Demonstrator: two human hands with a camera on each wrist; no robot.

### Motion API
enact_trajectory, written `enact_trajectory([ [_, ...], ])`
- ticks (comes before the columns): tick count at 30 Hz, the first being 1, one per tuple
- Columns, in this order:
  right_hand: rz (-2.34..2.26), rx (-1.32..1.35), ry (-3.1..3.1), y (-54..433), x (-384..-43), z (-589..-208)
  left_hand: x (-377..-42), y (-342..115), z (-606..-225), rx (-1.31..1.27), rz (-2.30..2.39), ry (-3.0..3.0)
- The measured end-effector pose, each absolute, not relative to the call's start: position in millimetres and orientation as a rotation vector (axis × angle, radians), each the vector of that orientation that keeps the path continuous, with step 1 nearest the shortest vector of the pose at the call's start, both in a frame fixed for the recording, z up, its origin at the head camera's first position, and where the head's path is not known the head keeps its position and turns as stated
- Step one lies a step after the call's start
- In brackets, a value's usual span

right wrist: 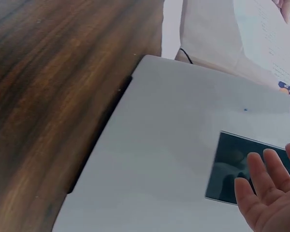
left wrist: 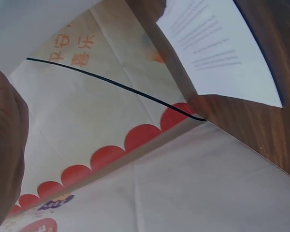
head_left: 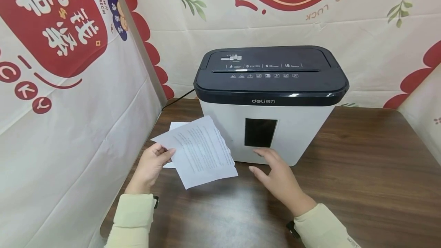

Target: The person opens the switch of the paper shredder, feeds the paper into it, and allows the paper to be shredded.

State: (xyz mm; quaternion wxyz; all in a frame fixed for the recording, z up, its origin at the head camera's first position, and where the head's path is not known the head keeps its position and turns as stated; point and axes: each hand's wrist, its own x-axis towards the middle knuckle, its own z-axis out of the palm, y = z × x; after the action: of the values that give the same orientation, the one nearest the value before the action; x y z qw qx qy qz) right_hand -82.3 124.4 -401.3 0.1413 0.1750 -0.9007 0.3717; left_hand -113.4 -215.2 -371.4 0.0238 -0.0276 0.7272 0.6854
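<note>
Left hand [head_left: 151,163] pinches a printed paper [head_left: 201,152] by its edge, ragged side rightward, just before the shredder [head_left: 272,87] — another sheet [left wrist: 224,60] lies on the brown table [head_left: 365,167] — while right hand [head_left: 277,177], thumb and fingers apart, hovers near the dark window [head_left: 260,132].

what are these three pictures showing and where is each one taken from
No machine arm here: a person works bare-handed. The wide picture comes from a camera on their head; the others come from one on each wrist. On the dark brown wooden table stands a white paper shredder with a black lid. The left hand holds a white printed paper sheet with one ragged edge; another white printed sheet lies on the table. The right hand is empty, near the shredder's dark rectangular window.
</note>
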Motion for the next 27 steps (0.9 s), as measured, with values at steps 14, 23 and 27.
enact_trajectory([
  [14, 1.293, 0.47, -2.623, 126, -81, -379, -114, -185, -366, 0.103, 1.935, 2.341],
  [23, 1.364, 0.467, -2.607, 128, -81, -366, -115, -166, -363, 0.158, 1.949, 2.311],
  [27, 1.368, 0.445, -2.626, 129, -80, -359, -115, -160, -360, 0.181, 1.948, 2.305],
])
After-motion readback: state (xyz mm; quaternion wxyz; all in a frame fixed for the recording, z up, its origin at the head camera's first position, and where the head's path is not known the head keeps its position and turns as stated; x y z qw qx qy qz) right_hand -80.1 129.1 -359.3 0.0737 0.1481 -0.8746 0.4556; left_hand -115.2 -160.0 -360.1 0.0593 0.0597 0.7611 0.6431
